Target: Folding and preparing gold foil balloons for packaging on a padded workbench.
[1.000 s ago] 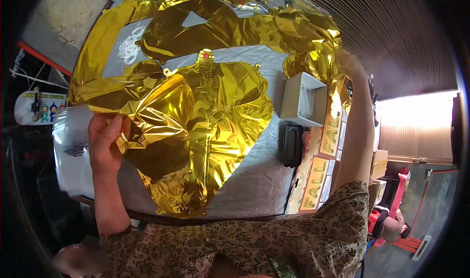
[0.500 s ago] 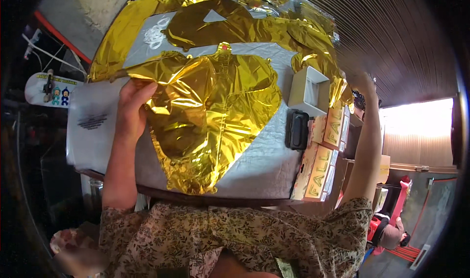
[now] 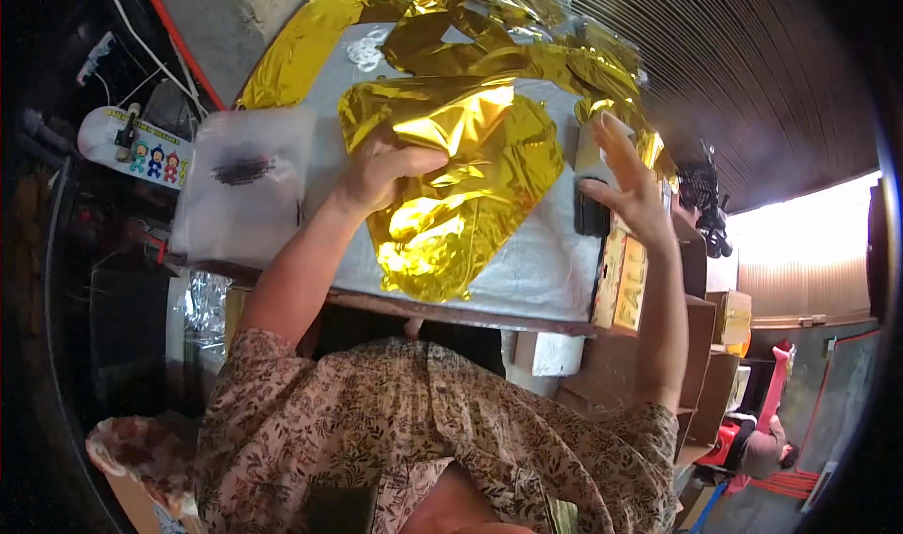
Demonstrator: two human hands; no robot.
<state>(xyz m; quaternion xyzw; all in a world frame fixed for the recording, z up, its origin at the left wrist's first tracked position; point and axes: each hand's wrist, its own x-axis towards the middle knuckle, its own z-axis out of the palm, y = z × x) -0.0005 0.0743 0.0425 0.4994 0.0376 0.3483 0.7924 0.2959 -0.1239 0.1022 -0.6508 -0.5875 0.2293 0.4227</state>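
Note:
A flat gold foil balloon (image 3: pixel 503 195), tapering toward the near edge, lies on the table in front of me. My left hand (image 3: pixel 381 172) grips its left part, thumb on top and the other fingers largely hidden by the foil. That side is lifted and folded over toward the middle in shiny creases. To the right of the balloon, my right hand (image 3: pixel 632 184) is open and empty, with thumb and fingers apart. It hovers by a white open box (image 3: pixel 589 153) and a black case (image 3: pixel 590 216), partly covering the box.
More gold foil balloons (image 3: pixel 301 59) spread along the table's far side, near a bundle of white ribbon (image 3: pixel 367 49). Clear plastic bags (image 3: pixel 240 205) lie at the left. Printed cartons (image 3: pixel 621 275) line the right edge. Another person (image 3: pixel 762 449) is at the far right.
My left hand has moved right, carrying the balloon's left side over its middle. My right hand has come back from the far right toward the balloon. The view has shifted too.

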